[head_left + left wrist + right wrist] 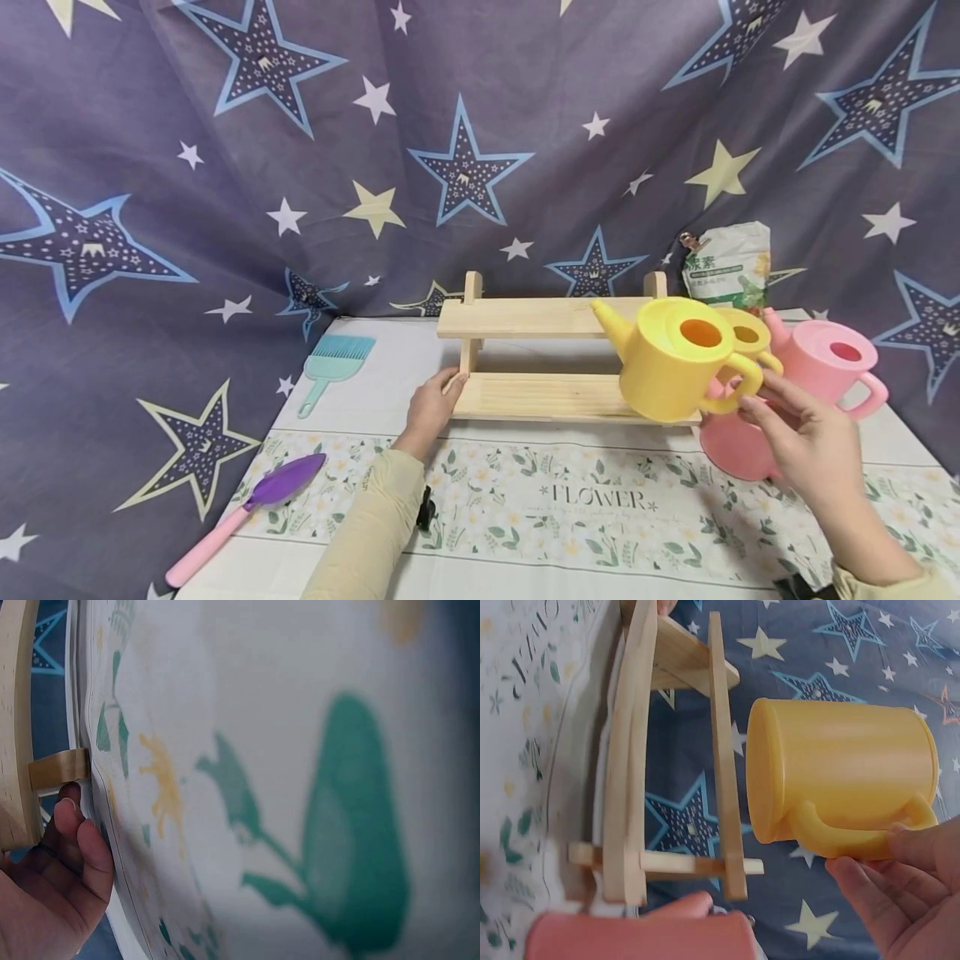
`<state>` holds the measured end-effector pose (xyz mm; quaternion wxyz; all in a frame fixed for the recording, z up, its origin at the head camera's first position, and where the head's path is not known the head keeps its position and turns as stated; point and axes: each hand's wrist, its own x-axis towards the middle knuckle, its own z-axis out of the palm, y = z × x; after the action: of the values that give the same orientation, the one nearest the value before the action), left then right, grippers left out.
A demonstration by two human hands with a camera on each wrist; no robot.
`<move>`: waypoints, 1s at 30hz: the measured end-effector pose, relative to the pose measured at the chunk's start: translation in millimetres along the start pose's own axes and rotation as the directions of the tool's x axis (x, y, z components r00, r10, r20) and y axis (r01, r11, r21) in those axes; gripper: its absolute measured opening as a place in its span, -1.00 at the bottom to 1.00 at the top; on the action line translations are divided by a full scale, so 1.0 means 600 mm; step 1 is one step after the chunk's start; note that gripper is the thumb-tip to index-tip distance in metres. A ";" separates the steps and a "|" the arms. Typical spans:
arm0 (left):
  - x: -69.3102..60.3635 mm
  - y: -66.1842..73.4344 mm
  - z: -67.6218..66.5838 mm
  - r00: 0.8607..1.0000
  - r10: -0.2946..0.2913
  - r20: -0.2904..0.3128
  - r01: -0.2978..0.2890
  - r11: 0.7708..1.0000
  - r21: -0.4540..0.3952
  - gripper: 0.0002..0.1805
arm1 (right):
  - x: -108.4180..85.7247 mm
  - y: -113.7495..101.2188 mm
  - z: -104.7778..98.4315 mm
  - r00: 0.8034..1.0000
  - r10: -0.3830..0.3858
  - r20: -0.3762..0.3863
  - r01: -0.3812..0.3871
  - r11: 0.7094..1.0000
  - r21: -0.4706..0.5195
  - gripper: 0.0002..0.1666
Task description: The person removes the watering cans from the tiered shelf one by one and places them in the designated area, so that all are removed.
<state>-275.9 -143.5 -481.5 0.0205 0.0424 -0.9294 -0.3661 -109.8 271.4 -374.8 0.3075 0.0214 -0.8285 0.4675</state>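
In the head view my right hand (813, 446) pinches the handle of a yellow watering can (660, 375), held in the air before the right end of a two-tier wooden shelf (532, 396). The right wrist view shows the yellow watering can (847, 765) side-on, with thumb and fingers of my right hand (907, 900) on its handle. My left hand (435, 408) grips the left end of the shelf's lower board. Up close in the left wrist view, the fingers of my left hand (64, 877) curl by the wooden frame (60, 771).
Right of the shelf are a second yellow watering can (750, 325), a pink watering can (821, 354) and a darker pink one (738, 450), partly hidden. A clipped white bag (727, 267) stands behind. At left lie a teal brush (333, 362) and a purple trowel (285, 481).
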 end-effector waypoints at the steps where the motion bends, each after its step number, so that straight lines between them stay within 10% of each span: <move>1: 0.000 0.000 0.000 1.000 0.001 0.001 -0.001 1.000 0.000 -0.50 | 0.001 0.001 -0.006 1.000 0.011 -0.009 -0.011 1.000 -0.019 -0.53; 16: -0.003 0.002 -0.004 1.000 0.027 -0.006 -0.027 1.000 0.006 -0.51 | 0.018 0.025 -0.079 0.973 0.173 -0.152 -0.186 0.980 -0.072 -0.49; 23: -0.003 0.002 -0.004 1.000 0.029 -0.001 -0.029 1.000 0.012 -0.51 | 0.021 0.051 -0.102 0.970 0.077 -0.233 -0.053 0.993 0.109 -0.53; 30: -0.003 0.004 -0.003 1.000 0.026 -0.010 -0.026 1.000 -0.006 -0.52 | 0.017 0.094 -0.133 0.963 0.017 -0.270 -0.029 0.999 -0.038 -0.53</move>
<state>-274.3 -142.6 -478.6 0.0301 0.0320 -0.9286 -0.3685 -97.4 368.7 -382.2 0.4122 -0.0585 -0.7888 0.4523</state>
